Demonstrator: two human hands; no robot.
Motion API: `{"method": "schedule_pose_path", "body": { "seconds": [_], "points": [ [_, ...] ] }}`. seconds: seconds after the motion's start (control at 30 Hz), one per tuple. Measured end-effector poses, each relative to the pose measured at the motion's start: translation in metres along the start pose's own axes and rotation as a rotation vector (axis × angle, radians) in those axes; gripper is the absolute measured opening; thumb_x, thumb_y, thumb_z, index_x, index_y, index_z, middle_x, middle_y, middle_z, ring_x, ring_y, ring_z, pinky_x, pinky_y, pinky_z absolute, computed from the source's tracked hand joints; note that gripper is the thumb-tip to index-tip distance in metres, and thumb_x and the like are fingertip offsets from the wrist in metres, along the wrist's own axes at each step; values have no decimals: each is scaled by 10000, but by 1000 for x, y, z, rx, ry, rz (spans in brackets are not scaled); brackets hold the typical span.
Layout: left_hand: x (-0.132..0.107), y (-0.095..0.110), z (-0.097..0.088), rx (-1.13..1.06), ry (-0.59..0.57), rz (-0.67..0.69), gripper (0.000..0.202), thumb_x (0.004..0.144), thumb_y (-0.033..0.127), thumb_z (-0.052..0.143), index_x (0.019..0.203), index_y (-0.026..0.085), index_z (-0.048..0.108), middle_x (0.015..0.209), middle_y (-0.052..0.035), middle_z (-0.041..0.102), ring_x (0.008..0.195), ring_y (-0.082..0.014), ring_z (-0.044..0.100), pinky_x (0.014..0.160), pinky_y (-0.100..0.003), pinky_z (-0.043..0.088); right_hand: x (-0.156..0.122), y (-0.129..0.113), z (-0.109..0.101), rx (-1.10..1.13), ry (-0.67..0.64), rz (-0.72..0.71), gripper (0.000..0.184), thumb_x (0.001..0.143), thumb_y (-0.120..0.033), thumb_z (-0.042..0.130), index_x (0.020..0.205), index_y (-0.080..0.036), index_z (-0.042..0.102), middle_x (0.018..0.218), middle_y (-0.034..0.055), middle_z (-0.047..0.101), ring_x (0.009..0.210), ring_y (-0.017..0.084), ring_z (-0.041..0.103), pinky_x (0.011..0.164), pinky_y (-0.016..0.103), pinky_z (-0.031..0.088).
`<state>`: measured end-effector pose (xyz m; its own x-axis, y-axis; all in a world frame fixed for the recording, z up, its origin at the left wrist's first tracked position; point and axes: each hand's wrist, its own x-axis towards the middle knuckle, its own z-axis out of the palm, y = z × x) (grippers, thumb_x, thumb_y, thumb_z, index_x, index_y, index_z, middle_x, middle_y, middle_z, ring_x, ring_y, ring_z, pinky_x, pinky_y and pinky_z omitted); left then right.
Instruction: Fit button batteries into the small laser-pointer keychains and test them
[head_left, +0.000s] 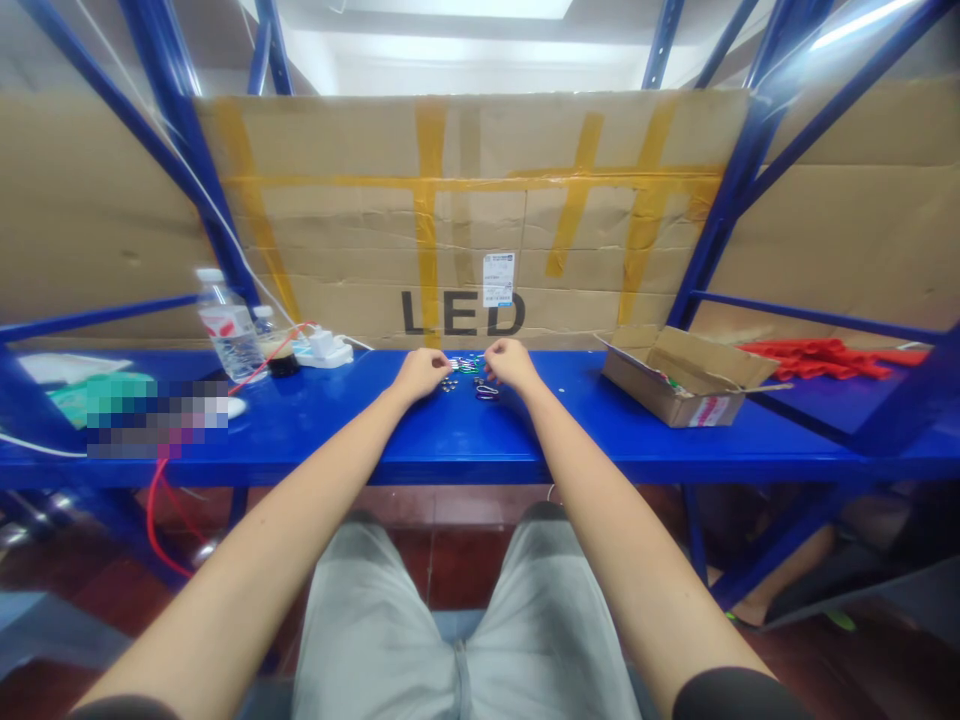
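Observation:
Both my hands are over the middle of the blue table point(330, 435). My left hand point(422, 374) is closed, thumb and fingertips together, beside a little heap of shiny silver and green pieces point(465, 365); what it pinches, if anything, is too small to name. On the other side of the heap, my right hand point(513, 362) is closed in a pinch too, its fingertips partly hidden. Several tiny metal pieces point(448, 384) lie just by my left fingertips. A small dark purple loop-shaped item point(487, 392) rests on the table below my right hand.
An open cardboard box point(675, 385) stands to the right, with red material point(817, 358) beyond it. On the left are a water bottle point(229, 325), a small dark-filled bottle point(281, 352), a white power strip point(330, 348) and a green bag point(105, 395). Large cardboard point(345, 240) backs the table.

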<state>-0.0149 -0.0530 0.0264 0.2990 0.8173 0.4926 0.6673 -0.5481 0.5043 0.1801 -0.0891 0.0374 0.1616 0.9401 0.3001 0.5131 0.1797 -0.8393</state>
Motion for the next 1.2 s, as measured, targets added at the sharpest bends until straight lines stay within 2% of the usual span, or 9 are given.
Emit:
{"method": "schedule_pose_path", "body": {
  "seconds": [0.2, 0.33, 0.57, 0.67, 0.77, 0.93, 1.0, 1.07, 1.2],
  "points": [
    [10, 19, 19, 247, -60, 167, 158, 818, 216, 596, 788, 228, 751, 883, -71, 757, 932, -264, 647, 909, -374, 429, 7, 8, -2, -69, 40, 35, 51, 808, -139, 569, 780, -175, 592, 679, 42, 694, 521, 137, 642, 493, 212, 487],
    [15, 24, 27, 369, -104, 189, 174, 822, 190, 582, 820, 216, 755, 934, -111, 754, 1030, -305, 617, 971, -427, 372, 9, 11, -2, -118, 53, 44, 38, 795, -147, 589, 790, -182, 604, 682, 42, 704, 538, 140, 648, 535, 220, 500],
    [23, 22, 33, 276, -165, 159, 210, 813, 199, 604, 927, 245, 774, 989, -73, 767, 1022, -288, 656, 951, -395, 414, 8, 11, -3, -140, 45, 43, 34, 793, -156, 602, 778, -187, 603, 650, 33, 697, 556, 143, 652, 533, 208, 493],
    [23, 11, 22, 144, -61, 104, 278, 828, 198, 576, 1032, 249, 758, 992, -52, 767, 1007, -250, 665, 941, -345, 444, 7, 9, -3, -136, 9, 78, 42, 785, -144, 594, 773, -181, 610, 640, 43, 692, 522, 150, 637, 494, 221, 486],
    [20, -9, -2, 101, 103, 13, 277, 845, 212, 527, 1006, 236, 751, 978, -45, 762, 980, -232, 667, 943, -334, 456, 5, 7, -3, -158, -47, 98, 86, 769, -124, 585, 701, -170, 610, 626, 62, 684, 487, 160, 617, 471, 243, 482],
    [18, -41, -37, 129, 327, -251, 248, 831, 216, 508, 956, 211, 721, 979, -100, 748, 971, -262, 668, 894, -360, 482, 4, 7, -9, -267, -24, 159, 70, 746, -139, 617, 684, -156, 645, 667, 118, 700, 547, 211, 657, 536, 293, 521],
    [17, -48, -41, 193, 295, -363, 213, 814, 265, 550, 919, 184, 717, 1011, -165, 735, 1007, -319, 662, 887, -406, 483, 2, 8, -13, -352, 58, 205, 75, 746, -155, 636, 798, -142, 688, 804, 172, 730, 730, 269, 716, 635, 322, 554],
    [17, -52, -38, 259, 195, -449, 241, 789, 338, 594, 892, 156, 715, 1056, -227, 715, 1040, -379, 652, 881, -453, 483, -1, 7, -16, -456, 128, 246, 213, 745, -165, 651, 948, -129, 706, 1000, 225, 725, 947, 322, 712, 753, 361, 563],
    [18, -55, -28, 292, 49, -478, 338, 756, 445, 622, 890, 151, 720, 1071, -254, 707, 1026, -408, 664, 862, -479, 495, -6, 6, -17, -559, 60, 295, 363, 755, -177, 662, 1110, -109, 691, 1199, 265, 664, 1118, 366, 656, 868, 402, 542]
  ]
}}
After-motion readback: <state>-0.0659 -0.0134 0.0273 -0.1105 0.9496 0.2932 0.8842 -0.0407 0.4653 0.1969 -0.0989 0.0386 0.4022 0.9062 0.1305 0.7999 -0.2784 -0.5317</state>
